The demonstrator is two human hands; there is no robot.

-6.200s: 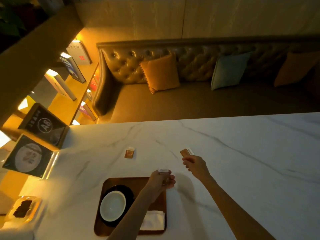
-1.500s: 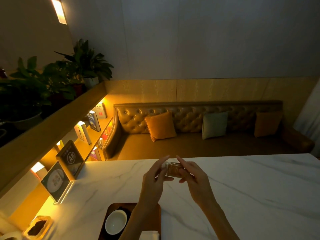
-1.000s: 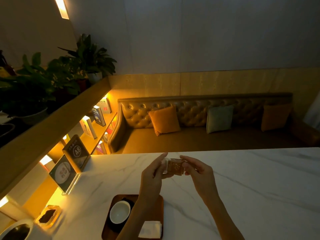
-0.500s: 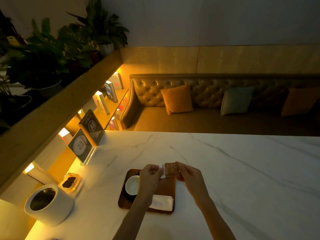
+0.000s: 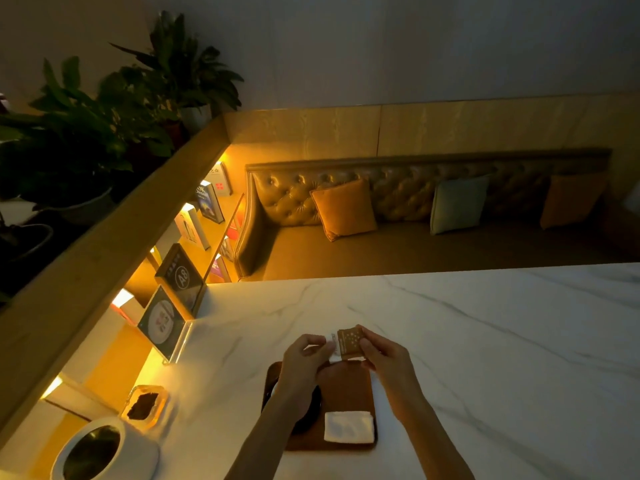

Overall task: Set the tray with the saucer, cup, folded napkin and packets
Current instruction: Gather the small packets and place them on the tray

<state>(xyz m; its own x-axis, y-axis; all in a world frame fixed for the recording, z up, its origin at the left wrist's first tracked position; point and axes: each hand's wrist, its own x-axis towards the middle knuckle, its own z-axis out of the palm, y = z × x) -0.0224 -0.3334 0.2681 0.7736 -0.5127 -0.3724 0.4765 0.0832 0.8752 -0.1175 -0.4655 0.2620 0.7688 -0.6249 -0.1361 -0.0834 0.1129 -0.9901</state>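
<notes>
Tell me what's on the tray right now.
On the wooden tray lies the folded napkin at its near right. A dark saucer shows at left, mostly covered by the left hand; the cup is hidden. The packets are held above it.

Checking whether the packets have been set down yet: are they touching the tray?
Apart. The head view shows both hands holding the packets up beyond the tray's far edge, fingers pinching them from each side.
</notes>
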